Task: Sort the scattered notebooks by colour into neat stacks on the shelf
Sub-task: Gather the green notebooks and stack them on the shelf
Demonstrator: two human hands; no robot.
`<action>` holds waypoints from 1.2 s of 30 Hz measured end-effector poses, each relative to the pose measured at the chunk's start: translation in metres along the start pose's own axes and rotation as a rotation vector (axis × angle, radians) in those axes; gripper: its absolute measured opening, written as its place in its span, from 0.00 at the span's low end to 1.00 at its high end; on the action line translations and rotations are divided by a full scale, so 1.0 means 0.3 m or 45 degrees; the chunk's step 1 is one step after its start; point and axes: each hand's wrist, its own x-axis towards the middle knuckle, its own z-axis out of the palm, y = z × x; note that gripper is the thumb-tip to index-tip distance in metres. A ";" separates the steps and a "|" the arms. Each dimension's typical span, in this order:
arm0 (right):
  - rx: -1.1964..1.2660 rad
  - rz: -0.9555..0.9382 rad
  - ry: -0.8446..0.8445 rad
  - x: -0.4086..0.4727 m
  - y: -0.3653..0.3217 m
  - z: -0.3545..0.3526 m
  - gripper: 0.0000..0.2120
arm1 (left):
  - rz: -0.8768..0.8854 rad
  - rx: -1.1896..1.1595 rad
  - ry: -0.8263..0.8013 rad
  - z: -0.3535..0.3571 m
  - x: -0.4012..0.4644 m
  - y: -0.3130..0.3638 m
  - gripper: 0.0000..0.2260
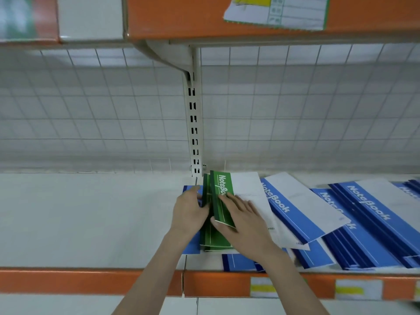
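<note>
On the shelf [91,219], near its middle by the slotted upright [194,133], both hands hold a bundle of green notebooks [221,196] tilted on edge. The left hand [188,212] presses its left side with curled fingers; the right hand [243,221] grips its top and near corner. Blue notebooks [354,228] lie scattered toward the right end.

Both my bare forearms reach forward and converge. My left hand [188,212] curls inward, thumb side up, fingers seemingly gripping. My right hand [242,220] lies palm down, fingers straight and spread, thumb tucked underneath.
</note>
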 end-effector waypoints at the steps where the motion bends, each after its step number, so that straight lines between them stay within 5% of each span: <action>1: 0.020 -0.008 -0.011 -0.004 -0.003 -0.003 0.39 | -0.021 -0.124 -0.002 -0.002 0.004 0.004 0.12; 7: -0.089 -0.074 -0.083 -0.012 -0.008 0.007 0.55 | -0.062 -0.721 -0.061 -0.019 0.004 0.023 0.12; 10: -0.106 -0.078 -0.073 -0.012 -0.004 0.011 0.50 | -0.115 -0.949 -0.096 -0.005 0.004 0.008 0.12; 16: 0.022 -0.028 0.083 -0.011 0.001 0.007 0.31 | 0.087 -0.118 -0.036 0.044 0.003 -0.048 0.11; 22: -0.063 0.017 0.159 -0.016 -0.011 0.013 0.31 | 0.056 -0.301 -0.087 0.038 -0.011 -0.049 0.16; 26: -0.084 0.027 0.170 -0.016 -0.017 0.016 0.30 | -0.237 -0.691 -0.129 0.027 -0.006 -0.041 0.22; 30: -0.060 0.029 0.204 -0.021 -0.018 0.009 0.31 | -0.284 -0.889 -0.218 0.014 -0.008 -0.033 0.12; 36: -0.103 -0.041 0.145 -0.049 -0.022 0.004 0.48 | -0.225 -0.963 -0.281 0.001 -0.024 -0.025 0.10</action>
